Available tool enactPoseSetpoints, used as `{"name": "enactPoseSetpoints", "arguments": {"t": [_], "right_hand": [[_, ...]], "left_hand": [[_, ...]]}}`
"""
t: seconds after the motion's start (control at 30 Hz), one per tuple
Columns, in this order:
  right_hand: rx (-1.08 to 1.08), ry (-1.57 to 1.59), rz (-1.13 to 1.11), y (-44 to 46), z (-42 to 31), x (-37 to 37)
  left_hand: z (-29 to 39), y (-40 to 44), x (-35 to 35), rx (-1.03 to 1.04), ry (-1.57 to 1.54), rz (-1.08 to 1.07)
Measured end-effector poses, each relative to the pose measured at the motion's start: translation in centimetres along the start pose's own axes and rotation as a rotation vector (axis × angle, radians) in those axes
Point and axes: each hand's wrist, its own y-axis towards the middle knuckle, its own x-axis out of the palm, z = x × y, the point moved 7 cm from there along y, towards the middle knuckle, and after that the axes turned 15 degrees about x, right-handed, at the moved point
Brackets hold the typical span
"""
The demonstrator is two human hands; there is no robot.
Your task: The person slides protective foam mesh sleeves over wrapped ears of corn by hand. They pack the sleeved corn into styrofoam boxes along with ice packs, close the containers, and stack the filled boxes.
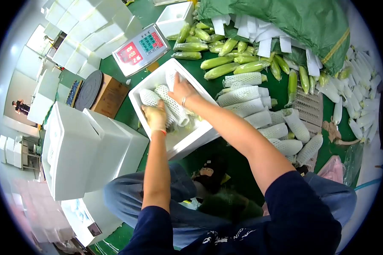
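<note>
An open white foam box [187, 146] stands tilted in front of me, with several ears of what looks like corn in white foam net sleeves inside. My left hand [155, 116] is closed round the lower part of one sleeved ear of corn [149, 97] at the box's left side. Along the far right wall, my right hand [184, 90] grips another sleeved ear of corn [170, 78], partly hidden by the fingers. Between the two hands lies a third sleeved ear [174, 104], apparently untouched.
Sleeved ears [242, 95] lie in a row right of the box. Unsleeved green ears [221, 68] are heaped behind them, by a green sack [285, 21]. A lit digital scale [141, 49] stands beyond the box. White foam boxes [93, 148] are stacked at left.
</note>
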Motion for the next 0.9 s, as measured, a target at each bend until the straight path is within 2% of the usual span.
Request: {"name": "enactPoseSetpoints", "arguments": {"t": [0.03,0.07,0.1,0.13,0.2,0.23,0.27,0.33,0.37,0.4,0.43,0.5,0.53,0.6,0.67,0.7,0.73,0.77,0.8,0.87,0.9], "right_hand": [[-0.229,-0.259,0.254,-1.6,-0.4,-0.1],[-0.452,-0.512,0.504,-3.6,-0.7,0.2],[-0.533,-0.619,0.444,-4.8,-0.7,-0.2],[-0.515,-0.623,0.430,-4.7,-0.5,-0.1],[-0.387,-0.390,0.127,-4.2,0.8,1.5],[-0.365,-0.441,0.040,-5.0,0.4,0.9],[-0.357,-0.496,-0.034,-4.8,-0.2,0.1],[-0.345,-0.461,-0.069,-4.9,0.1,0.7],[-0.396,-0.321,-0.258,-6.8,-0.9,-1.5],[-0.418,0.069,-0.208,-8.4,-0.5,-4.2],[-0.506,0.240,-0.121,-10.7,0.2,-8.8],[-0.487,0.348,0.182,-10.2,5.8,-14.0],[-0.249,0.442,0.153,-9.7,9.4,-16.0],[-0.057,-0.142,0.368,-6.5,17.3,-17.4],[0.165,-0.536,0.353,-5.6,21.6,-16.4],[0.155,-0.522,0.358,-4.7,22.4,-15.9],[0.042,-0.566,0.349,-3.8,22.4,-15.0],[-0.071,-0.607,0.331,-3.6,22.1,-13.9],[-0.078,-0.589,0.323,-3.8,21.8,-13.2],[-0.129,-0.694,0.153,-3.8,20.8,-10.7],[-0.106,-0.741,-0.106,-4.7,21.5,-8.0]], "left_hand": [[3.2,-1.3,-2.5,0.099,0.021,0.004],[5.3,-1.0,-4.1,0.381,0.003,0.100],[7.1,-0.7,-6.1,0.461,0.079,0.174],[8.7,-0.5,-7.0,0.541,0.151,0.242],[6.0,0.9,-3.0,0.526,-0.124,0.064],[4.9,0.1,-0.8,0.457,0.188,-0.128],[4.5,-0.1,1.0,0.456,0.381,-0.205],[5.8,0.6,1.0,0.412,0.345,-0.307],[5.0,1.1,1.4,0.429,0.323,-0.318],[4.4,1.5,2.0,0.441,0.295,-0.317],[4.8,1.4,1.6,0.440,0.305,-0.285],[5.4,0.9,1.5,0.447,0.319,-0.278],[5.4,0.9,1.5,0.454,0.325,-0.282],[5.7,1.3,1.0,0.524,0.321,-0.384],[4.6,4.0,0.9,0.583,0.224,-0.565],[3.8,5.8,0.6,0.606,0.155,-0.655],[3.8,6.8,-1.0,0.655,0.118,-0.679],[6.1,6.1,-5.1,0.743,0.138,-0.640],[7.9,5.4,-8.3,0.833,0.162,-0.603],[11.9,1.3,-16.2,0.613,-0.243,-0.599],[12.3,-0.1,-19.2,0.597,-0.304,-0.588]]}}
